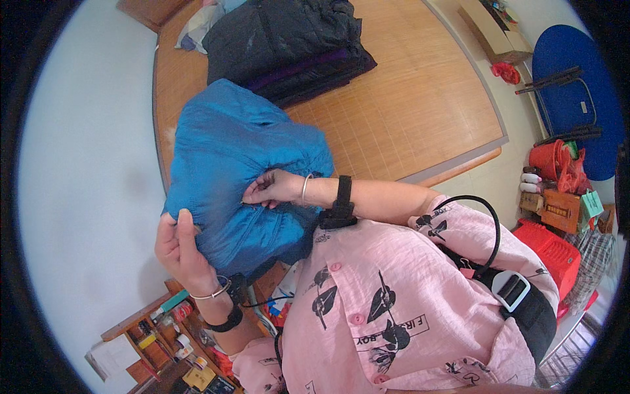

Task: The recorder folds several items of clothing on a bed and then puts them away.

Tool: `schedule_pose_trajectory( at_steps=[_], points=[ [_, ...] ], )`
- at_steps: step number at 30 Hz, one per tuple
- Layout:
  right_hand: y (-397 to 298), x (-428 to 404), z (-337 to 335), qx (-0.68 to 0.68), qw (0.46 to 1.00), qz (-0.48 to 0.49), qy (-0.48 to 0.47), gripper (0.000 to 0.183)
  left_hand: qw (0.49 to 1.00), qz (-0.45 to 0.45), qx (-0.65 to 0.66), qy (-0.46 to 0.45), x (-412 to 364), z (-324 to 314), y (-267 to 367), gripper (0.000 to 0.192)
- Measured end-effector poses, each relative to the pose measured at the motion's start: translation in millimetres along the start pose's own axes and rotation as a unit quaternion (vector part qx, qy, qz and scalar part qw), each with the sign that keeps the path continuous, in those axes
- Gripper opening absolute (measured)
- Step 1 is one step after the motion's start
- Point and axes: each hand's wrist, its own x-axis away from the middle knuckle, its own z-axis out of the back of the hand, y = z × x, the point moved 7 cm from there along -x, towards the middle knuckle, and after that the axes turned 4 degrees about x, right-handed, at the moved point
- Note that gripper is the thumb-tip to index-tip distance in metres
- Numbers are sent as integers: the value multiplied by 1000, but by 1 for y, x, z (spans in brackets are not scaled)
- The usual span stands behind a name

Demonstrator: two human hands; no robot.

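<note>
A glossy blue padded cloth item (216,147), bunched and creased, lies in front of me over the edge of the bamboo-mat bed. My left hand (184,246) pinches its near left edge between thumb and fingers. My right hand (273,189) rests on the middle of the blue cloth, fingertips drawn together on a fold; a tiny shiny thing shows at the tips, too small to name. Both wrists wear a bangle and a black strap. Beyond the blue cloth sits a folded stack of black and purple padded cloth (285,44).
The bamboo mat (393,98) has a raised grey border. A white wall (98,147) stands at left. Below are wooden shelves (152,344) with small bottles and papers. At right are a folded blue round table (566,113), a cardboard box (497,34), red buckets (546,160) and a red plastic stool (551,261).
</note>
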Motion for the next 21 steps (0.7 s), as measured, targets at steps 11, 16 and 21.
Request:
schedule_pose_trajectory(
  at_steps=[11, 16, 21],
  points=[
    [0, -15, -11, 64, 979, 149, -122, 18, 999, 2, -5, 35, 6, 13, -2, 12],
    [-19, -16, 4, 91, 967, 196, -132, 14, 998, 5, 0, 66, 1, 43, -15, 13],
    [-31, -21, 20, 164, 948, 238, -132, 12, 995, 25, 21, 89, -7, 70, -17, 14]
  ],
)
